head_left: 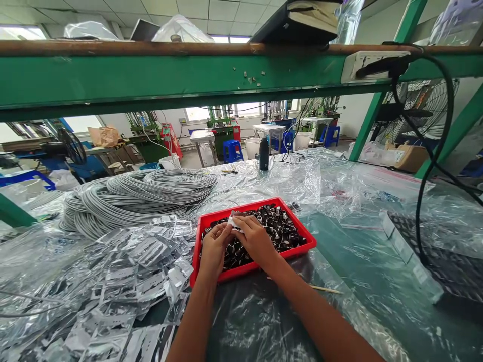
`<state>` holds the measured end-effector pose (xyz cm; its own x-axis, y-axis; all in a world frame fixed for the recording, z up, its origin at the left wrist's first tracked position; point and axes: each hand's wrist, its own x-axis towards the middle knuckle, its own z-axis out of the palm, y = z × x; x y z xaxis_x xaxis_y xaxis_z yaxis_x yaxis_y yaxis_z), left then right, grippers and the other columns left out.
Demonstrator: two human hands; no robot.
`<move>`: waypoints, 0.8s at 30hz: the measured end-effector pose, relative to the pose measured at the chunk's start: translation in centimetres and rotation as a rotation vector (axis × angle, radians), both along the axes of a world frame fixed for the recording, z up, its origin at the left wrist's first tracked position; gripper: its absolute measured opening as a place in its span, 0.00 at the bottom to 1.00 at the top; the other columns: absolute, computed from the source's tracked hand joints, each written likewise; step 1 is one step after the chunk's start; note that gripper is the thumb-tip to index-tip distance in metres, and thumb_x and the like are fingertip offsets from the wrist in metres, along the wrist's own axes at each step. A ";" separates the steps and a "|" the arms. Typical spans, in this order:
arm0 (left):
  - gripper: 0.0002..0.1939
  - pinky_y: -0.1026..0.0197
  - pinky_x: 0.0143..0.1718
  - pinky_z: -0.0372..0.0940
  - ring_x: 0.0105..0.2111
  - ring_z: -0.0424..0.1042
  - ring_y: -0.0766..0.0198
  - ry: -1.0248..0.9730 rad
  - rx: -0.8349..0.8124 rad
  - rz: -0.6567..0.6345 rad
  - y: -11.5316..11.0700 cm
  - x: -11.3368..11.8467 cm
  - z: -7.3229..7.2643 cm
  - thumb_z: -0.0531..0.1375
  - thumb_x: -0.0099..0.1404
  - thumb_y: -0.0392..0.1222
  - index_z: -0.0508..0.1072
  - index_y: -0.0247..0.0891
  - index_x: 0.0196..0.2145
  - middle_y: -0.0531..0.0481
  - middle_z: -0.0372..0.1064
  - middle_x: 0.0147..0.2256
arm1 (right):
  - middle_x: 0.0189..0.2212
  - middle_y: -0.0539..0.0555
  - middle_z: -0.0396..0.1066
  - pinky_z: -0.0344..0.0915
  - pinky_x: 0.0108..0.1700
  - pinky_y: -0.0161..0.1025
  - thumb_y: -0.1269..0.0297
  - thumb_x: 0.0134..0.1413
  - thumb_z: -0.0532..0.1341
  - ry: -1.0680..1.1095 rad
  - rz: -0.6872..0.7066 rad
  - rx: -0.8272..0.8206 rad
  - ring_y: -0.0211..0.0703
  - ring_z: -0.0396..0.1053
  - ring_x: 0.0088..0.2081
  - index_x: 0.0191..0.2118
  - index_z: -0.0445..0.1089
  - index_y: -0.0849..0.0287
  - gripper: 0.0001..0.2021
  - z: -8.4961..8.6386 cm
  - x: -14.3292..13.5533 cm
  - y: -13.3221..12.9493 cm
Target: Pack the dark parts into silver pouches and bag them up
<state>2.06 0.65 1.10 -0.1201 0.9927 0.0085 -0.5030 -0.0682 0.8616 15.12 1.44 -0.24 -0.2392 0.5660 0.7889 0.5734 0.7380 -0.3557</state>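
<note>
My left hand (216,245) and my right hand (253,235) meet over a red plastic tray (306,245). Between their closed fingers is a small whitish piece (233,221), mostly covered, so its kind is hidden. Many small black parts with light-coloured bits (281,226) fill the tray below. Left of the tray spreads a heap of small silvery plastic packets (147,256), some overlapping one another.
A big coil of grey cable (139,193) lies behind the packets. Farther back stands a dark bottle (263,155). A thin wooden stick (326,289) rests right of the tray. A green beam (151,75) crosses overhead; a black cable (418,201) hangs at right.
</note>
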 end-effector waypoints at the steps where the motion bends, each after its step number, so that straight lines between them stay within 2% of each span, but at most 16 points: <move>1: 0.21 0.66 0.36 0.69 0.29 0.73 0.68 0.022 0.001 -0.006 0.0 0.0 -0.1 0.77 0.37 0.44 0.78 0.33 0.29 0.51 0.75 0.27 | 0.51 0.60 0.73 0.67 0.58 0.48 0.69 0.65 0.57 -0.021 -0.007 0.002 0.48 0.67 0.55 0.56 0.70 0.60 0.16 0.0 0.1 0.0; 4: 0.21 0.65 0.37 0.68 0.29 0.72 0.69 -0.004 -0.003 -0.021 0.2 -0.1 -0.5 0.76 0.38 0.44 0.79 0.33 0.29 0.51 0.76 0.29 | 0.52 0.60 0.72 0.67 0.58 0.49 0.70 0.65 0.56 -0.021 -0.017 -0.007 0.48 0.68 0.55 0.56 0.70 0.59 0.16 -0.1 -0.1 -0.2; 8: 0.18 0.63 0.37 0.68 0.31 0.72 0.66 -0.065 0.023 -0.019 0.5 -0.2 -1.3 0.75 0.40 0.43 0.79 0.34 0.29 0.48 0.76 0.32 | 0.51 0.61 0.73 0.67 0.59 0.48 0.69 0.63 0.57 0.140 0.045 -0.054 0.48 0.69 0.55 0.54 0.71 0.59 0.16 -0.7 -1.1 -0.6; 12: 0.20 0.65 0.36 0.67 0.31 0.72 0.66 -0.031 0.041 -0.022 0.5 -0.4 -1.1 0.75 0.39 0.45 0.80 0.35 0.31 0.48 0.77 0.32 | 0.48 0.59 0.76 0.70 0.55 0.47 0.68 0.59 0.61 0.318 0.125 -0.209 0.48 0.73 0.51 0.50 0.73 0.59 0.13 -0.8 -1.4 -0.8; 14: 0.20 0.65 0.36 0.66 0.31 0.72 0.66 0.047 0.059 -0.023 0.3 -0.7 -0.6 0.75 0.39 0.46 0.80 0.36 0.31 0.49 0.77 0.31 | 0.44 0.56 0.78 0.73 0.50 0.46 0.66 0.56 0.64 0.379 0.147 -0.329 0.48 0.76 0.45 0.46 0.74 0.58 0.12 -0.4 -1.2 -0.7; 18: 0.20 0.61 0.36 0.66 0.32 0.73 0.60 0.340 0.077 -0.101 0.0 -2.1 0.3 0.74 0.41 0.50 0.80 0.35 0.30 0.47 0.77 0.30 | 0.36 0.53 0.79 0.76 0.39 0.40 0.60 0.51 0.68 0.470 0.218 -0.514 0.45 0.78 0.37 0.39 0.75 0.60 0.11 0.5 -0.4 -0.4; 21: 0.24 0.63 0.33 0.64 0.30 0.71 0.61 0.419 0.037 -0.113 0.3 -3.1 0.8 0.75 0.37 0.52 0.80 0.35 0.30 0.48 0.76 0.28 | 0.37 0.53 0.79 0.74 0.40 0.36 0.61 0.56 0.65 0.333 0.240 -0.458 0.43 0.78 0.37 0.42 0.75 0.60 0.10 0.7 -0.1 -0.1; 24: 0.25 0.65 0.30 0.62 0.28 0.69 0.65 0.469 0.017 -0.099 0.5 -3.2 1.3 0.75 0.36 0.53 0.79 0.35 0.30 0.50 0.75 0.27 | 0.39 0.57 0.79 0.72 0.44 0.38 0.68 0.60 0.59 0.067 0.104 -0.277 0.45 0.78 0.39 0.47 0.73 0.63 0.11 0.4 -0.3 0.3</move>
